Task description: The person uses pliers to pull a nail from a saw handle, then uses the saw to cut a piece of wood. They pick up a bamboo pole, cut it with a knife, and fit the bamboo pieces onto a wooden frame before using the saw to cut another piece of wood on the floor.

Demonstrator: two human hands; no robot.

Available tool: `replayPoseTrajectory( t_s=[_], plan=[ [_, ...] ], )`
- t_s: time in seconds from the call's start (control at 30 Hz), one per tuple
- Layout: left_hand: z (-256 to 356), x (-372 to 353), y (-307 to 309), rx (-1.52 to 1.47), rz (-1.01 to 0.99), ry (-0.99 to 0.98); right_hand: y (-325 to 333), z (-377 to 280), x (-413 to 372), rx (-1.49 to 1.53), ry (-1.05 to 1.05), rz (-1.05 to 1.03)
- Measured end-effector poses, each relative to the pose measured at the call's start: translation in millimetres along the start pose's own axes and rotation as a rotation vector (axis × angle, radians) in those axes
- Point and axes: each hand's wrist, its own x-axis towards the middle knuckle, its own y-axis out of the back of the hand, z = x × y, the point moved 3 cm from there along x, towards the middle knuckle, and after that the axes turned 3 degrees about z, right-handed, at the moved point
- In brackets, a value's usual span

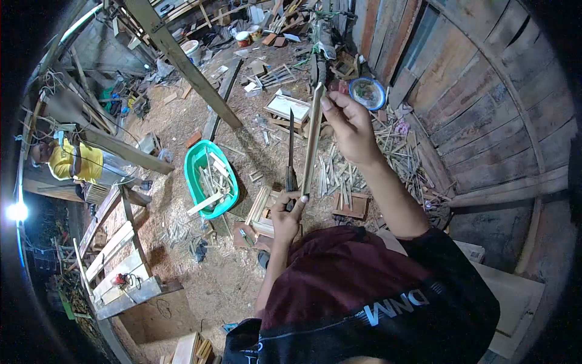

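**Bamboo strip held upright beside a knife in a littered workshop**

The head view looks down on an earthen floor (182, 121) covered in sawdust and shavings. A wall of weathered planks (485, 103) curves across the upper right of the frame. Split bamboo pieces (339, 176) lie scattered at centre. A green plastic basin (189, 176) with more offcuts sits left of centre, and a blue-rimmed bowl (367, 93) stands near the wall at the top. At far left a bright lamp (17, 211) glares, and above it a person in a yellow shirt (76, 161) sits well apart.

The right hand (350, 124) is closed around the upper part of a long bamboo strip (311, 139), thumb pressed against its left edge. The strip stands nearly upright at centre frame.

The left hand (286, 215) is wrapped tight on the handle of a knife (291, 151), blade pointing up just beside the strip, and its thumb touches the strip's lower end.

The right forearm rises diagonally from lower right, wrist raised high. The left arm comes straight up from the bottom, hand low above a small wooden frame (262, 212).
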Motion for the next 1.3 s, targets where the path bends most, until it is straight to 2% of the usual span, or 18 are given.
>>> replayPoseTrajectory(
  t_s=[0.07,0.17,0.2,0.27,0.3,0.37,0.47,0.57,0.7,0.8,0.83,0.87,0.97,1.03,1.13,1.17,1.23,1.3],
  plan=[
    [12,-2,-5,0.061,-0.020,-0.062,5,12,1,0.290,-0.060,-0.007],
    [30,-10,-6,-0.068,-0.130,0.169,8,34,7,0.574,-0.123,-0.075],
    [23,-9,-6,-0.064,-0.148,0.021,8,42,8,0.642,-0.149,-0.070],
    [-7,-18,-4,-0.306,-0.156,0.227,6,52,8,0.747,-0.179,-0.086],
    [-10,-21,-4,-0.426,-0.157,0.327,2,51,5,0.664,-0.186,-0.045],
    [-1,-22,-2,-0.235,-0.125,0.280,-7,47,-3,0.499,-0.195,0.024],
    [7,-18,-11,-0.135,0.024,0.333,-13,54,-14,0.257,-0.085,-0.052],
    [21,-11,-19,-0.069,0.054,0.374,-4,77,-27,0.012,-0.049,-0.088],
    [11,-3,-37,-0.088,0.117,0.234,20,77,-29,0.110,-0.111,-0.142],
    [13,3,-65,-0.118,0.205,0.132,53,78,-27,0.231,-0.168,-0.008],
    [13,5,-75,-0.125,0.234,0.096,66,68,-27,0.159,-0.095,0.028],
    [12,7,-86,-0.160,0.198,0.198,82,70,-24,0.178,-0.108,0.041],
    [37,10,-123,-0.333,0.214,0.214,130,58,-27,0.129,-0.250,0.091],
    [49,13,-148,-0.368,0.216,0.180,158,69,-28,0.095,-0.192,0.051],
    [43,19,-180,-0.364,0.199,0.139,179,43,-49,0.107,-0.270,0.156],
    [42,19,-187,-0.405,0.107,0.195,190,47,-55,0.076,-0.232,0.123],
    [22,25,-207,-0.430,0.162,0.195,212,64,-69,0.029,-0.277,0.098],
    [9,24,-223,-0.521,0.152,0.297,237,106,-90,-0.124,-0.292,0.151]
  ],
)
